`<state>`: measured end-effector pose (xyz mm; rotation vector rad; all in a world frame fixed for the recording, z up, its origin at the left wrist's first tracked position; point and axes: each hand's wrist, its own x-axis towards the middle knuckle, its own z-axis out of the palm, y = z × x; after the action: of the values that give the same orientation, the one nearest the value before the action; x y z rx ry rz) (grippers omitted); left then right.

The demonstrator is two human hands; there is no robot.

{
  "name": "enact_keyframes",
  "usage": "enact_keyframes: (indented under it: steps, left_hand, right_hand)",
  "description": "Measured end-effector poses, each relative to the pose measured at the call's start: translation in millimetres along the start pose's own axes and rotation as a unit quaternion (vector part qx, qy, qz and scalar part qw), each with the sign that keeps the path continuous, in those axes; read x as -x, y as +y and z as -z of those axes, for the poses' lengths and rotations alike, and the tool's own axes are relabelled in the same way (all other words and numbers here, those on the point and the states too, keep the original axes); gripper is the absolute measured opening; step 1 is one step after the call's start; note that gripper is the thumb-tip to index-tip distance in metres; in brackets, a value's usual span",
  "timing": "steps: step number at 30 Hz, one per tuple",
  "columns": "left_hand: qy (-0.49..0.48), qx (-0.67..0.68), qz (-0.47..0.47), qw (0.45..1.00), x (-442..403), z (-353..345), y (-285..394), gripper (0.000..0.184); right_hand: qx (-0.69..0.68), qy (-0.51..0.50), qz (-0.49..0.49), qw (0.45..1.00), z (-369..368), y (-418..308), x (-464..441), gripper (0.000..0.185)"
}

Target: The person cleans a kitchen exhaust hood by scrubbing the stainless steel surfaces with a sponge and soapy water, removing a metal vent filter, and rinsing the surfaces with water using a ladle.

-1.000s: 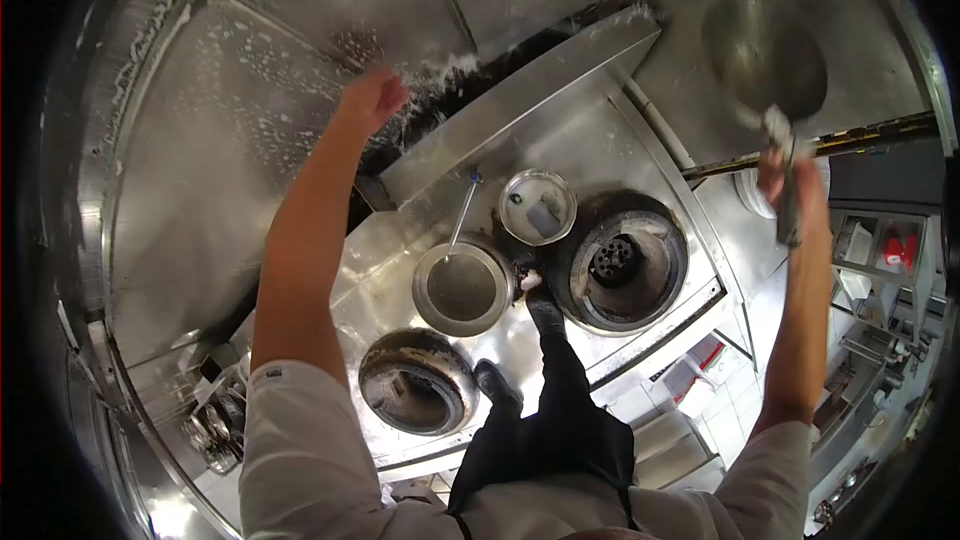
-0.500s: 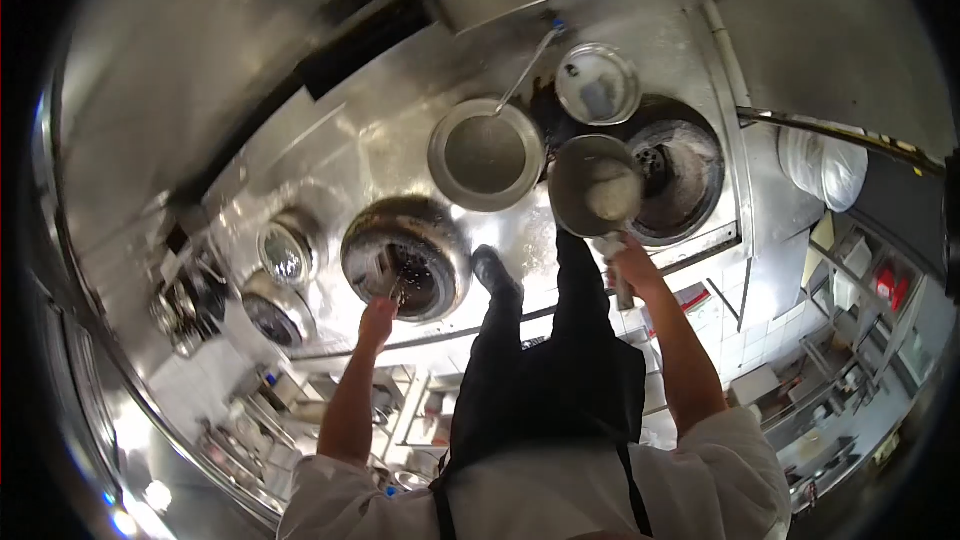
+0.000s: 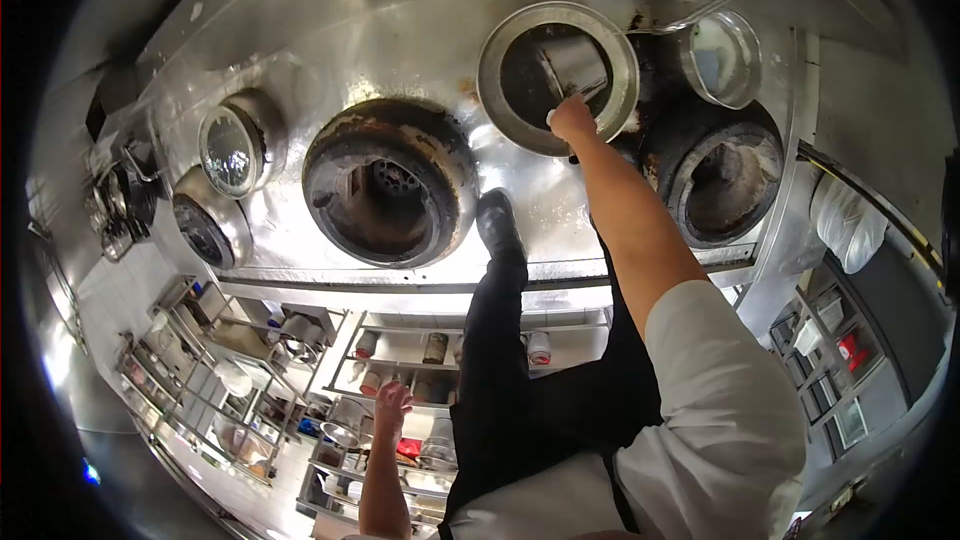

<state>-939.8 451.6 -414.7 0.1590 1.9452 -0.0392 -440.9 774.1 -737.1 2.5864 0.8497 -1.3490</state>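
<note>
My right hand (image 3: pixel 573 122) reaches forward and is closed on the handle of a metal dipper (image 3: pixel 580 67). The dipper is tilted on its side within a round steel basin (image 3: pixel 492 90), overlapping its dark interior. Whether it touches the bottom I cannot tell. My left hand (image 3: pixel 393 405) is low, away from the stove, with its fingers loosely apart and nothing visible in them. A tap with a long spout (image 3: pixel 705 12) comes in from the right beside the basin.
A blackened wok burner (image 3: pixel 455 180) is at centre left, another burner (image 3: pixel 765 175) at right. Behind the right one stands a steel pot (image 3: pixel 752 70). Lidded round containers (image 3: pixel 258 135) sit at left. Shelves (image 3: pixel 400 328) hold jars below; a plastic-wrapped bundle (image 3: pixel 848 225) is at right.
My right hand has carried the dipper from near the right burner forward and left into the basin. My left hand has drawn back from the left burner. The view has shifted.
</note>
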Motion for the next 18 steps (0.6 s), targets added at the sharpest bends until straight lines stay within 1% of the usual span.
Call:
enact_keyframes:
  steps: [1,4,7,9,10,12,13,15,16,17,18]
  left_hand:
    - [-0.004,0.005,0.007,1.000,-2,-2,-7,0.042]
    - [-0.021,-0.047,0.010,0.999,-15,2,-29,0.043]
    - [-0.013,-0.031,0.008,0.999,-16,-2,-14,0.043]
    - [-0.018,-0.018,-0.024,0.999,-24,0,-6,0.043]
    - [-0.019,-0.012,-0.038,0.999,-28,0,0,0.044]
    - [-0.016,-0.016,-0.058,0.998,-30,-5,26,0.044]
    - [-0.015,-0.039,-0.074,0.996,-32,-11,43,0.044]
    - [-0.015,-0.086,-0.106,0.990,-35,-19,72,0.044]
    - [0.000,-0.085,-0.097,0.992,-39,-26,88,0.041]
    - [-0.034,0.016,-0.083,0.996,-47,-30,97,0.043]
    - [-0.047,0.062,-0.074,0.994,-37,-47,123,0.043]
  right_hand:
    - [0.000,0.032,0.005,0.999,-15,2,-13,0.050]
    - [-0.028,-0.057,-0.038,0.997,-35,0,-27,0.039]
    - [-0.062,-0.167,0.004,0.984,-39,8,-34,0.034]
    - [-0.209,-0.197,-0.004,0.958,-33,17,-32,0.025]
    - [-0.284,-0.211,-0.007,0.935,-29,25,-30,0.020]
    - [-0.350,-0.247,0.012,0.903,-16,48,-26,0.019]
    - [-0.384,-0.263,0.022,0.885,-11,60,-23,0.018]
    - [-0.337,-0.314,0.084,0.884,19,74,4,0.026]
    - [-0.332,-0.315,0.084,0.885,33,81,22,0.031]
    - [-0.357,-0.296,0.117,0.879,46,87,46,0.041]
    - [-0.384,-0.283,0.100,0.873,52,98,63,0.029]
